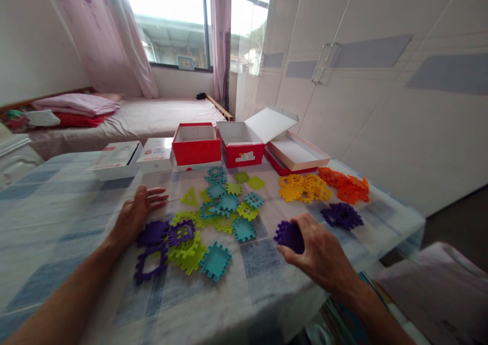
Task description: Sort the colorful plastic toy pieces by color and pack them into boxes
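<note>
In my right hand (314, 246) is a purple interlocking tile (292, 237) with toothed edges, pinched between thumb and fingers above the cloth. My left hand (143, 208) rests at the left of the mixed pile, fingers stretched out, holding nothing. Just below it lie a solid purple tile (153, 233) and a purple frame tile (151, 264). Teal tiles (215, 260) and lime green tiles (190, 258) overlap in the middle. To the right sit a yellow tile group (303, 187), an orange tile group (348, 186) and a purple tile group (342, 216).
Along the back of the table (57, 223) stand two white boxes (118, 159), an open red box (196, 144), a red box with raised lid (242, 154) and a shallow tray (297, 149). A bed (171, 108) lies beyond; wardrobe doors (381, 111) rise at right.
</note>
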Action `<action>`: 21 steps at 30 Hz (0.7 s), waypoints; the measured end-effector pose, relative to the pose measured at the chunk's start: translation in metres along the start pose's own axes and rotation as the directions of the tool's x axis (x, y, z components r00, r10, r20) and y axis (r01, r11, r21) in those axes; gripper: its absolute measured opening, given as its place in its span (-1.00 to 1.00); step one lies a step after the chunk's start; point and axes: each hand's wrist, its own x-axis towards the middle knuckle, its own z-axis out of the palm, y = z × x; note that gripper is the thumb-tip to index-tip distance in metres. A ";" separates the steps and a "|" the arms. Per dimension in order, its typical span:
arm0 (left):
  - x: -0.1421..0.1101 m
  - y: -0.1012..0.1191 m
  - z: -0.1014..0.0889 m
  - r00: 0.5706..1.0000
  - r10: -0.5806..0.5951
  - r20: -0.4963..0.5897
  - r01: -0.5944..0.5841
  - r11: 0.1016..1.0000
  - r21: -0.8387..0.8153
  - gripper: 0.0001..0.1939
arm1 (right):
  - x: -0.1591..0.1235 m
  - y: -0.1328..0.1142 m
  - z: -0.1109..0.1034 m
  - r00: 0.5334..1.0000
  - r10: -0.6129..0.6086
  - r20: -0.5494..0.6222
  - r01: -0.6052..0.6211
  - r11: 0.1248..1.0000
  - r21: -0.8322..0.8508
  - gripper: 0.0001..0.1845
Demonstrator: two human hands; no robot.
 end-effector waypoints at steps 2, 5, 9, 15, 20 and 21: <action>0.000 0.000 -0.002 1.000 -0.011 0.002 0.011 1.000 0.005 -0.39 | 0.000 0.027 -0.006 0.989 0.081 -0.125 -0.099 0.985 -0.144 -0.51; 0.002 -0.004 -0.005 1.000 -0.015 0.019 0.015 1.000 0.008 -0.43 | -0.004 0.064 -0.011 0.958 0.145 -0.247 -0.223 0.920 -0.324 -0.49; 0.006 -0.008 -0.005 1.000 0.001 0.024 -0.001 1.000 -0.010 -0.47 | -0.012 0.098 -0.005 0.960 0.122 -0.251 -0.225 0.870 -0.438 -0.51; 0.004 -0.007 -0.003 1.000 0.019 0.004 -0.019 1.000 -0.006 -0.41 | -0.019 0.114 0.003 0.961 0.044 -0.272 -0.146 0.918 -0.368 -0.36; 0.006 -0.012 -0.003 0.996 0.089 0.008 -0.089 0.996 -0.004 -0.41 | -0.002 0.064 0.002 0.968 -0.115 -0.225 0.117 0.993 -0.002 -0.46; 0.007 -0.013 -0.004 0.996 0.094 0.001 -0.094 0.996 -0.006 -0.41 | 0.002 0.045 0.003 0.971 -0.164 -0.175 0.180 0.981 0.076 -0.52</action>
